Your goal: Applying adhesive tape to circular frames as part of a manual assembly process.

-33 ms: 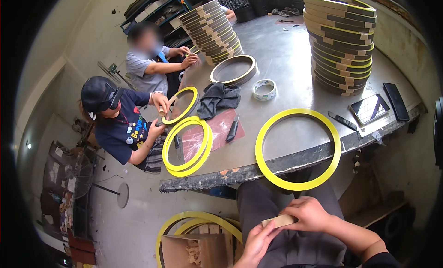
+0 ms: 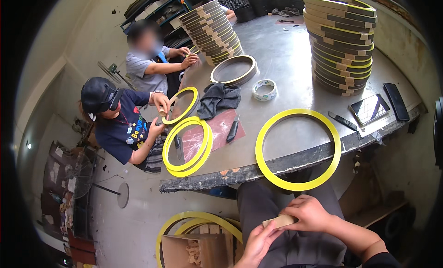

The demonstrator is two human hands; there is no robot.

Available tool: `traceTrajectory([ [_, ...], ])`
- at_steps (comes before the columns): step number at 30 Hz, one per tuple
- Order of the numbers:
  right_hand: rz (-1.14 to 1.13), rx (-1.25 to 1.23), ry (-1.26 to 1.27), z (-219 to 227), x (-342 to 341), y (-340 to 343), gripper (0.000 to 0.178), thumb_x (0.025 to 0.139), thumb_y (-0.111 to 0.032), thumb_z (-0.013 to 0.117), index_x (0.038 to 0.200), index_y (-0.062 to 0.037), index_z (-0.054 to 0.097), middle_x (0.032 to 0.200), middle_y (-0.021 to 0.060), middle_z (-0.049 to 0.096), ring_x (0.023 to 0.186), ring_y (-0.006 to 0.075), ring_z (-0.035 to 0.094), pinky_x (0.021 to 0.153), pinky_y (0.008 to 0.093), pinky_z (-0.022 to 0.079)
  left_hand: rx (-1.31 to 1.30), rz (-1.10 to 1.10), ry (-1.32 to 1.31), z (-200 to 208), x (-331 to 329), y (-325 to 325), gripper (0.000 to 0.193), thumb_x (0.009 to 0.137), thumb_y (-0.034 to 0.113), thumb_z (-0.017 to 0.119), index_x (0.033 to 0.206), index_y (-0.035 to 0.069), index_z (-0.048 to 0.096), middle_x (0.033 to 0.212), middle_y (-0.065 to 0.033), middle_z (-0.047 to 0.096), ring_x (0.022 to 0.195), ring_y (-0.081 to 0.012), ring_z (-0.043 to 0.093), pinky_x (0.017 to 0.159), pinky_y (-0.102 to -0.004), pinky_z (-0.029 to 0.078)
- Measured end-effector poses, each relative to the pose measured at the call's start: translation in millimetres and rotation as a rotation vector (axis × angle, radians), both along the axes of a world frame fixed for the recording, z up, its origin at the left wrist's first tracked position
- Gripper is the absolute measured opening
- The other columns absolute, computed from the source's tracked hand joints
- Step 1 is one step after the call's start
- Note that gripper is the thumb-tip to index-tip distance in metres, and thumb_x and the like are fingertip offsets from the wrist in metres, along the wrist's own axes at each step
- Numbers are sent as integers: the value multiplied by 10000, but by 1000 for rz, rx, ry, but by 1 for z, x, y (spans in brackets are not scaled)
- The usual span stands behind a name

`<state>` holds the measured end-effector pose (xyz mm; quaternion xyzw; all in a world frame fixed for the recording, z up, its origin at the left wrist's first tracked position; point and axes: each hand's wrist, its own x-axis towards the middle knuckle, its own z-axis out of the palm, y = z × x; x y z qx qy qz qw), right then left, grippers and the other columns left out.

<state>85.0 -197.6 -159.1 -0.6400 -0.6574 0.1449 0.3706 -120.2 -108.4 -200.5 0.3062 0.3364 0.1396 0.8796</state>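
Observation:
Low in front, over my lap, my left hand and my right hand both grip a short tan strip, which looks like paper tape or a small flat roll. The left fingers pinch its near end while the right fingers close over its other end. Beyond my hands a large yellow-faced ring lies across the table's front edge, overhanging it, and neither hand touches it. A utility knife rests right of the ring.
A tall stack of taped rings stands at the back right, another stack further left. Two phones, a tape roll and a dark cloth lie on the metal table. Co-workers sit left; a cardboard box stands below.
The co-worker in the dark cap has turned their head slightly. My hands and the tan strip look the same.

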Motion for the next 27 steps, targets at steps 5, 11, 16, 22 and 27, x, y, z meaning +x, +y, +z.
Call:
traceTrajectory([
  [5,-13,146,-7,16,0,6,337,755,-349,824,1000,-134,738,833,41,695,888,228,696,852,364,530,-257,-8,-119,8,7,1,386,1055,213,558,1319,-66,526,1304,-169,616,1253,-256,590,1147,-444,435],
  [11,-62,106,201,14,-16,5,391,782,-264,810,1130,-118,710,952,65,709,935,258,699,852,386,544,98,-14,21,34,3,13,326,1038,196,589,1259,-44,584,1218,-139,668,1131,-223,654,1052,-397,504],
  [16,-36,80,150,9,-29,-4,429,799,-259,806,1182,-102,694,1000,84,713,902,273,707,769,383,566,256,-134,81,26,-9,20,281,993,140,660,1196,-52,632,1123,-107,693,1044,-174,663,969,-322,517],
  [22,-4,191,111,13,-14,-6,404,875,-322,725,1206,-97,668,883,74,675,829,283,676,737,405,526,210,-161,11,29,0,29,43,954,24,665,932,-8,648,1268,-105,607,1099,-165,600,953,-310,494],
  [27,23,291,247,-6,-13,-10,380,862,-268,728,1179,-68,663,1050,83,691,1019,282,668,884,391,502,140,-190,-62,47,9,27,396,1014,195,629,1336,-12,527,1233,-136,636,1126,-240,641,974,-411,541],
])
